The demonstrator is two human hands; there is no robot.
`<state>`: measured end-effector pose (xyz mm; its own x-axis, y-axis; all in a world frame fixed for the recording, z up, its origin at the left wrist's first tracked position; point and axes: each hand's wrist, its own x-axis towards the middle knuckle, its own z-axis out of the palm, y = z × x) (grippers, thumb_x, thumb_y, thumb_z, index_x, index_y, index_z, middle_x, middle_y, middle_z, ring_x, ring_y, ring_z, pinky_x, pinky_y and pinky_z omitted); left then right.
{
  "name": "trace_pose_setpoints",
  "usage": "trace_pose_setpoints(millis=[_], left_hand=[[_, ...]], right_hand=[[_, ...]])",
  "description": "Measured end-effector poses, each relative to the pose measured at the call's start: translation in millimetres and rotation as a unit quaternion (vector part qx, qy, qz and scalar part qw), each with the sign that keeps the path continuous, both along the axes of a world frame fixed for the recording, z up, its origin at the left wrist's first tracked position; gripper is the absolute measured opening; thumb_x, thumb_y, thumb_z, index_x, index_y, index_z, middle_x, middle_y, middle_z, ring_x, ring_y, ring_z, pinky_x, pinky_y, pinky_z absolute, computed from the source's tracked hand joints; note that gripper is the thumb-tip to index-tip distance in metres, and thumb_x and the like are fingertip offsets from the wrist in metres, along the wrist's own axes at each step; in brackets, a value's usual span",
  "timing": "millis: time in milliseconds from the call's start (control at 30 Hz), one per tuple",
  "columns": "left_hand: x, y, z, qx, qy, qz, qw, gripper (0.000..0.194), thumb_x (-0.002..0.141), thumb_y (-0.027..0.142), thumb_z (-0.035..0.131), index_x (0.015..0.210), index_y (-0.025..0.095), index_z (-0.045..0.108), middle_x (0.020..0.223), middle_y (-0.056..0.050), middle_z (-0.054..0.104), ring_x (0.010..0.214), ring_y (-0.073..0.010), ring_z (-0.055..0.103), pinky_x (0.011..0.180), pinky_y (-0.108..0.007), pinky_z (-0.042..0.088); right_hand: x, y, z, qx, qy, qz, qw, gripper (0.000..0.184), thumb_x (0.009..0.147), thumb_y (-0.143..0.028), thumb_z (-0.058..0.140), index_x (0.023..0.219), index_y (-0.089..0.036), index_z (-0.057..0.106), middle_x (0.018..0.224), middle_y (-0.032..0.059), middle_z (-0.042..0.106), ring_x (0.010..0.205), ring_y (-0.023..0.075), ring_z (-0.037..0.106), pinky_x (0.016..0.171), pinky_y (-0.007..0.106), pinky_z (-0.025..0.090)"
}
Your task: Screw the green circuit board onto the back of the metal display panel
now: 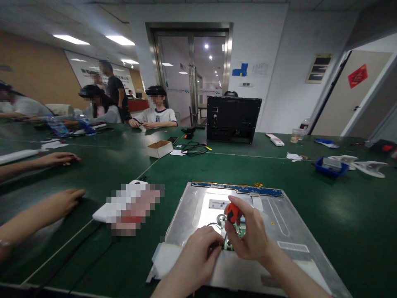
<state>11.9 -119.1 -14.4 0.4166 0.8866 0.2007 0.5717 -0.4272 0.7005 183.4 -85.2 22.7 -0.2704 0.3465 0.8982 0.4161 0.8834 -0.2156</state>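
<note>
A flat silver metal panel [182, 215], like the back of a display, lies before me with a blue circuit strip [229, 189] along its far edge. My right hand [254, 234] is closed around the orange and black handle of a screwdriver [232, 213], which stands nearly upright over a small green circuit board [242, 228] on the panel. My left hand [201, 250] rests on the panel, its fingers pinched together close to the screwdriver's shaft by the board. Whatever those fingertips grip, if anything, is hidden.
Left of the panel lies a partly blurred white object [105, 213]. Another person's hands [66, 203] rest farther left. Beyond are an open small box [159, 149], black cables [195, 149], and a black monitor [234, 120]. At right sits a blue tray [331, 167].
</note>
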Motion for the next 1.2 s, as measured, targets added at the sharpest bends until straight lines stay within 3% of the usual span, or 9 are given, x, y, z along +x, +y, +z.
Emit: trace_pose_setpoints(millis=[600, 833, 1033, 1200], left_hand=[[-0.2, 1.9, -5.9, 0.016, -0.004, 0.000, 1.000, 0.019, 0.081, 0.009, 0.049, 0.087, 0.018, 0.064, 0.090, -0.007, 0.066, 0.087, -0.0227, 0.058, 0.076, -0.032, 0.043], [-0.6, 2.0, -5.8, 0.031, -0.005, 0.004, 1.000, 0.018, 0.081, 0.011, 0.050, 0.087, 0.019, 0.065, 0.088, -0.007, 0.066, 0.085, -0.0222, 0.060, 0.076, -0.031, 0.046], [0.0, 1.2, -4.5, 0.036, -0.015, 0.003, 0.999, 0.018, 0.081, 0.011, 0.050, 0.087, 0.020, 0.064, 0.088, -0.006, 0.066, 0.084, -0.0219, 0.060, 0.076, -0.030, 0.046], [1.2, 0.2, -1.4, 0.031, -0.012, 0.001, 0.999, 0.017, 0.081, 0.009, 0.050, 0.085, 0.018, 0.063, 0.088, -0.007, 0.066, 0.084, -0.0221, 0.059, 0.074, -0.030, 0.045]], right_hand=[[-2.5, 2.7, -4.5, -0.001, 0.004, -0.030, 1.000, 0.039, 0.098, -0.028, 0.048, 0.135, -0.019, 0.038, 0.076, 0.0003, 0.065, 0.052, 0.0139, 0.058, 0.047, 0.026, 0.048], [-4.8, 3.8, -10.3, -0.004, 0.026, -0.033, 0.999, 0.040, 0.097, -0.029, 0.051, 0.134, -0.019, 0.037, 0.072, -0.0021, 0.062, 0.045, 0.0108, 0.052, 0.043, 0.024, 0.045], [-3.9, 2.1, -4.4, 0.015, 0.012, -0.024, 1.000, 0.040, 0.098, -0.033, 0.049, 0.133, -0.020, 0.038, 0.072, -0.0021, 0.062, 0.048, 0.0127, 0.055, 0.045, 0.025, 0.047], [-1.2, -1.1, 1.3, 0.006, 0.000, 0.004, 1.000, 0.043, 0.095, -0.022, 0.042, 0.137, -0.016, 0.035, 0.080, 0.0023, 0.065, 0.055, 0.0151, 0.060, 0.049, 0.028, 0.050]])
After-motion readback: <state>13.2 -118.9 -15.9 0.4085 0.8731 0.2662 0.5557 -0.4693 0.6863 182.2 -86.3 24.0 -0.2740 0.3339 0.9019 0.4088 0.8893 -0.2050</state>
